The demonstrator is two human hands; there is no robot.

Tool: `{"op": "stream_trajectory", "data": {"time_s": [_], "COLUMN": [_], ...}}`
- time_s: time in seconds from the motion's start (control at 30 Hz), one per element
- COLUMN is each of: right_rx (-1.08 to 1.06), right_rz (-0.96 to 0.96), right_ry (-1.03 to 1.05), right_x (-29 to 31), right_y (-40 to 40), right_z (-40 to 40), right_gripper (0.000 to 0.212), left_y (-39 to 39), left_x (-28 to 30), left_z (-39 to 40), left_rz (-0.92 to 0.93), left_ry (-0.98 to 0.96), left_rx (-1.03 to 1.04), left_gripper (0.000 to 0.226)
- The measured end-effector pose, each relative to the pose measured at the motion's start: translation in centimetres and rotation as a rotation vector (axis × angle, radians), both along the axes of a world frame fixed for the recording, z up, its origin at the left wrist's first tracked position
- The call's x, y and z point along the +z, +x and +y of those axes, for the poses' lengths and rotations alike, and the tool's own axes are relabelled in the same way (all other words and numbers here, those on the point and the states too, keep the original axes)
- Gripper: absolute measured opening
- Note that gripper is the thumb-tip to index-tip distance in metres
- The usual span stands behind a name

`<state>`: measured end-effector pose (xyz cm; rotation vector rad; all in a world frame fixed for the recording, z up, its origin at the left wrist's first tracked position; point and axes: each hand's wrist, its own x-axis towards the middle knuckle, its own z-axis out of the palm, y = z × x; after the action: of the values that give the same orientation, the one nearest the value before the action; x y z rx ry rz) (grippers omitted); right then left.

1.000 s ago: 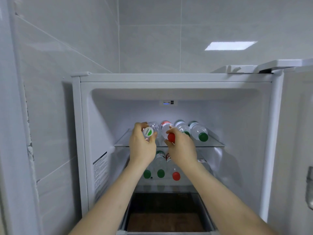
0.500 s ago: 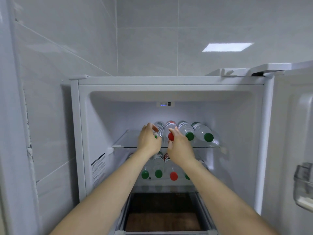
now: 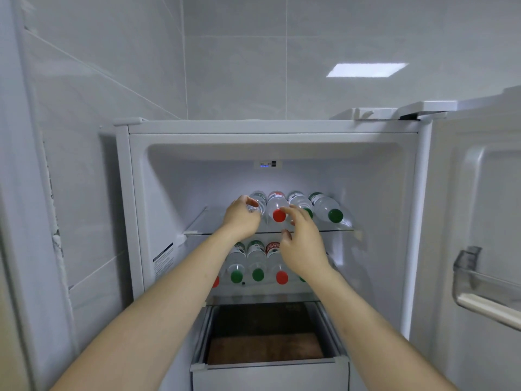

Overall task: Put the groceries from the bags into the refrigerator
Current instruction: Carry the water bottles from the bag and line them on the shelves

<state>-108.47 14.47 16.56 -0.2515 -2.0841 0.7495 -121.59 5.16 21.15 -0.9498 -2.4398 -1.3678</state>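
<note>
The refrigerator [image 3: 270, 127] stands open in front of me. On its upper glass shelf [image 3: 203, 224] several clear water bottles lie side by side, caps toward me. My left hand [image 3: 241, 220] curls round the cap end of the leftmost bottle [image 3: 260, 201], hiding its cap. Beside it lies a red-capped bottle [image 3: 278, 211]. My right hand [image 3: 303, 246] hovers just in front of that bottle with fingers loosely spread and holds nothing. It partly covers a green-capped bottle [image 3: 300, 201]. Another green-capped bottle [image 3: 328, 210] lies at the right end.
The lower shelf holds several more bottles with green caps [image 3: 236, 276] and red caps [image 3: 282, 277]. Below it a drawer [image 3: 267, 368] is pulled out. The open door [image 3: 479, 221] with a clear door bin [image 3: 479, 280] stands at the right. A tiled wall is on the left.
Both hands pushed their bottles further onto the upper shelf. My right hand then let go of the red-capped bottle and drew back toward me, fingers spreading.
</note>
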Motion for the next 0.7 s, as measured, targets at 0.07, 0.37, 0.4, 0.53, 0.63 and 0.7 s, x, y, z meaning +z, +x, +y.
{"op": "stream_trajectory", "data": {"time_s": [0.07, 0.37, 0.4, 0.53, 0.63, 0.7], "right_rx": [0.014, 0.122, 0.145, 0.221, 0.244, 0.276], "right_rz": [0.043, 0.009, -0.006, -0.077, -0.116, -0.156], "right_ry": [-0.049, -0.262, -0.277, -0.312, -0.271, -0.240], "right_x": [-0.3, -5.3, -6.0, -8.5, -9.2, -9.4], "right_y": [1.3, 8.6, 9.5, 12.1, 13.4, 14.1], "right_z": [-0.8, -5.0, -5.6, -6.7, -6.9, -7.3], "right_gripper": [0.048, 0.043, 0.044, 0.050, 0.050, 0.049], "left_y": [0.7, 6.6, 7.7, 11.7, 14.1, 15.8], "left_x": [-0.1, -1.9, -2.5, -5.2, -7.0, -7.9], "left_z": [-0.6, -7.4, -8.5, -12.6, -15.3, -16.9], "left_rz": [-0.015, -0.048, -0.035, -0.049, -0.054, -0.048], "left_ry": [0.022, 0.179, 0.203, 0.248, 0.212, 0.209], "left_rx": [-0.019, -0.132, -0.148, -0.168, -0.135, -0.089], "left_gripper": [0.031, 0.034, 0.033, 0.029, 0.030, 0.032]}}
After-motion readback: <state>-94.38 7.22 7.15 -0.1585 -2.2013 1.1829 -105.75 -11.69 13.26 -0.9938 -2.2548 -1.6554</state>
